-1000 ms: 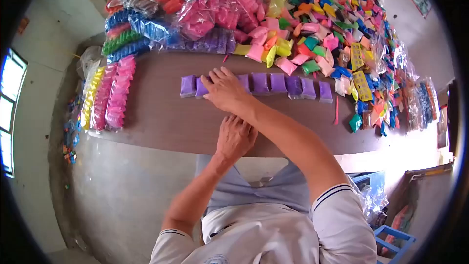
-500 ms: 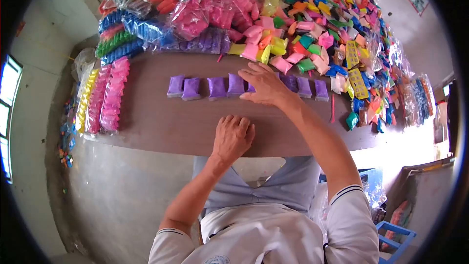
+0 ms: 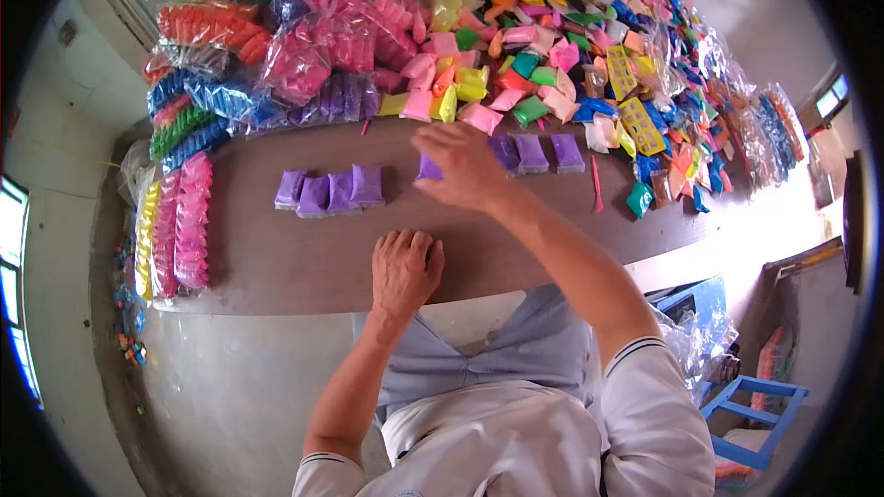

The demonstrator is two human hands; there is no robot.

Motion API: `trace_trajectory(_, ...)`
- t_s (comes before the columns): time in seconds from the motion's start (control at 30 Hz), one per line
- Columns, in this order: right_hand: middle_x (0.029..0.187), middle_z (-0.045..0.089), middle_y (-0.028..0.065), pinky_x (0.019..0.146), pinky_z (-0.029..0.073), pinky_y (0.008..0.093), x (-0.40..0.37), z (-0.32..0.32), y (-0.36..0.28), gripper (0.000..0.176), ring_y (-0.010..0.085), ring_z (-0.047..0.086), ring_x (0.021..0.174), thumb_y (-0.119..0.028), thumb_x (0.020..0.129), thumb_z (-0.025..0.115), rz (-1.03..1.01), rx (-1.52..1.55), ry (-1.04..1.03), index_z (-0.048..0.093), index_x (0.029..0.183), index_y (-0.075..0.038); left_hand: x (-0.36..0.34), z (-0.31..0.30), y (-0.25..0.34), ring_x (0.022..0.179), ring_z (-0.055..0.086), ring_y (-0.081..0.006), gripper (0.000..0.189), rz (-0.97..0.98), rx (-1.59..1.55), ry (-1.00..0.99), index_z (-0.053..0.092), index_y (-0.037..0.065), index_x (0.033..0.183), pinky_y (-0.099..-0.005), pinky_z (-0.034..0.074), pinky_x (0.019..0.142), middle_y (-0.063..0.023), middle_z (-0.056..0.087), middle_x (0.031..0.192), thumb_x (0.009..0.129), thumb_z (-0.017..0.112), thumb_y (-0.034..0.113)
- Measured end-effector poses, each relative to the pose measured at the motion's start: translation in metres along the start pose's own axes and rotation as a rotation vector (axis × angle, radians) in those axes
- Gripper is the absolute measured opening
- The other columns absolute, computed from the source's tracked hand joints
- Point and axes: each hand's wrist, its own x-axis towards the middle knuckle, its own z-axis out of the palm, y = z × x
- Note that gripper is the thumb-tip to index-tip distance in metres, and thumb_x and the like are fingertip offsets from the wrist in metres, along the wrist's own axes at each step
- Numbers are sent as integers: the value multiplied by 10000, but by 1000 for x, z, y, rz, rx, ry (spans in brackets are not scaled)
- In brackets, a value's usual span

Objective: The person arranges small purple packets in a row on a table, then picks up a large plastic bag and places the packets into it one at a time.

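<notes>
Several small purple packets lie in a row across the brown table. At the left end, a tight group of purple packets (image 3: pixel 340 190) sits side by side. My right hand (image 3: pixel 460 167) hovers or rests over the middle of the row, fingers stretched leftward, partly covering another purple packet (image 3: pixel 429 167). To its right are more packets, including a purple packet (image 3: pixel 531 155) and the end one (image 3: pixel 567 154). Near the table's front edge rests my left hand (image 3: pixel 405 269), its fingers loosely curled, with no object visible in it.
Strips of yellow and pink packets (image 3: pixel 191 221) stand at the table's left. Bagged colored packets (image 3: pixel 318 46) are piled behind. A large heap of loose packets (image 3: pixel 552 55) covers the back right, with yellow molded trays (image 3: pixel 642 126) on it. A thin red stick (image 3: pixel 597 184) lies right of the row.
The leftmost purple packets are now closer together, with a wider gap between them and the rest. My right hand remains over the row's middle. The camera view has shifted.
</notes>
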Motion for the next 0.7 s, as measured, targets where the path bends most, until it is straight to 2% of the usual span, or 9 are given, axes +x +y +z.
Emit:
trace_trajectory(0.1, 1240, 619, 108, 1108, 336, 430, -16, -22, 42, 586, 266, 507, 1252, -299, 725, 778, -9, -98, 14, 601, 1228, -55, 0, -3, 1, 743, 566, -321, 157, -6, 0, -10, 557, 66, 771, -442, 439, 710, -116, 580, 749, 824, 683, 143)
trace_trajectory(0.23, 1217, 634, 94, 1100, 349, 421, -25, -24, 58, 569, 264, 517, 1240, -294, 722, 776, -58, -114, -22, 615, 1218, -64, 1, -3, 2, 743, 567, -318, 160, -2, -16, -17, 553, 68, 774, -446, 438, 709, -111, 580, 750, 822, 687, 140)
trace_trajectory(0.3, 1278, 619, 86, 1127, 333, 426, -23, -14, 51, 588, 274, 495, 1284, -297, 747, 785, 12, -16, -155, 613, 1266, -82, 1, -4, 2, 743, 568, -319, 158, 1, -20, -12, 554, 68, 776, -446, 438, 707, -110, 580, 751, 823, 688, 138)
trace_trajectory(0.47, 1296, 608, 103, 1121, 345, 422, -28, 6, 28, 600, 277, 494, 1287, -303, 732, 794, -10, 36, -77, 615, 1255, -71, 2, -2, 2, 747, 572, -321, 160, 24, 11, -15, 553, 66, 772, -446, 437, 704, -109, 586, 755, 822, 688, 134)
trace_trajectory(0.53, 1291, 604, 125, 1118, 350, 422, -35, 5, 25, 563, 285, 497, 1285, -252, 741, 775, -11, 69, 88, 615, 1246, -62, 2, -3, 3, 749, 573, -323, 162, -9, 19, -34, 554, 65, 760, -446, 437, 699, -110, 592, 758, 826, 684, 136)
trace_trajectory(0.63, 1301, 594, 142, 1123, 346, 427, -50, -19, 46, 541, 301, 495, 1289, -202, 744, 737, 90, 44, 162, 610, 1249, -53, 2, -3, 4, 746, 574, -324, 163, -6, 23, -36, 556, 65, 750, -447, 436, 694, -110, 592, 753, 831, 679, 136)
trace_trajectory(0.7, 1338, 567, 157, 1129, 340, 428, -62, -45, 70, 582, 318, 492, 1294, -160, 735, 673, 149, -18, 108, 570, 1295, -43, 2, -4, 3, 743, 573, -324, 162, -2, 25, -30, 557, 65, 750, -446, 436, 694, -110, 592, 750, 833, 677, 135)
